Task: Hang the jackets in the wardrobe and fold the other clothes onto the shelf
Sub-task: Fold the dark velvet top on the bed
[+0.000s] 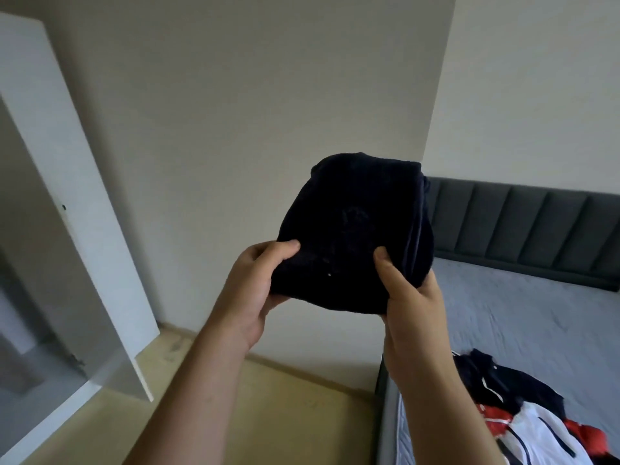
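Up in front of the pale wall (251,112), in the head view, a folded bundle of dark navy soft fabric (355,223) is held in the air between both hands, well above the wooden floor (285,407) and off the bed. The left hand (256,290) takes its near left corner, thumb on top and fingers curled beneath. The right hand (414,297) does the same at the near right corner. Each grip is clamped on the cloth.

By my judgement the folding of this piece is finished, and the step in hand is carrying it to the shelf. A tall white wardrobe door (70,203) stands open at the far left, but the inside beside it is blurred and no shelf can be made out. The next move calls for a turn to the left with both grips firm so the folds do not slip, then sliding the bundle flat onto the shelf before letting go.

More work waits. A heap of navy, red and white clothes (533,417) lies on the grey-sheeted bed (523,317) at the lower right, below its dark grey padded headboard (536,223). The white one with a dark zip may be a jacket for hanging.

As for writing, a faint round emblem (352,216) shows on top of the bundle, too dark to read. No brand or label is legible elsewhere.
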Demonstrator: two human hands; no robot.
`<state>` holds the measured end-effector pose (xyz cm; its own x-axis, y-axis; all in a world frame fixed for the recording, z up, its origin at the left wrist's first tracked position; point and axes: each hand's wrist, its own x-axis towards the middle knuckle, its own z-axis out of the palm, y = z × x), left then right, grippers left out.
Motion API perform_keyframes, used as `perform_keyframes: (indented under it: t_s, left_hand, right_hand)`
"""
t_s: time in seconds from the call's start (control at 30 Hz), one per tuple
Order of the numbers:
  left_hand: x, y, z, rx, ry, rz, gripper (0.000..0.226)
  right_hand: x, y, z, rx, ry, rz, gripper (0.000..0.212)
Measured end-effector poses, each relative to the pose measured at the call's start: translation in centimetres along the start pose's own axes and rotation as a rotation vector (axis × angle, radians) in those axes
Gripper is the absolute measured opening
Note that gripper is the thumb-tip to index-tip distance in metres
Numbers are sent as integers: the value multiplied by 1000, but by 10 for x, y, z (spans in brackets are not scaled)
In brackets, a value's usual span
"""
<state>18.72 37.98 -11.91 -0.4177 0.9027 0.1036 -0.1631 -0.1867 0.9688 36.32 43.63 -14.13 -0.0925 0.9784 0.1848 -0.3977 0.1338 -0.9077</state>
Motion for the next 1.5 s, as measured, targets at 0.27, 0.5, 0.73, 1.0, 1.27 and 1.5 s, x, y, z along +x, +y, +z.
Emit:
perform_keyframes:
  t_s: [0.27, 0.5, 0.73, 1.0, 1.27, 1.5]
  left_hand:
    - [5, 22, -95, 89, -92, 4, 52]
    - [1, 39, -168, 96, 36, 99, 52]
    - [-3, 60, -247, 83, 295, 207, 37]
    - [-13, 90, -324, 133, 641, 309, 37]
    - [-22, 119, -369, 137, 937, 428, 44]
    - [-36, 133, -416, 136, 1163, 516, 56]
  right_hand:
    - [-11, 48, 100, 11, -62, 20, 54]
    - [-20, 71, 183, 31, -171, 28, 56]
    - [-31, 95, 272, 72, -371, 26, 55]
    - [-30, 135, 377, 209, -665, 128, 59]
    - [-25, 160, 475, 252, -977, 239, 59]
    - [-50, 187, 547, 368, -1205, 371, 43]
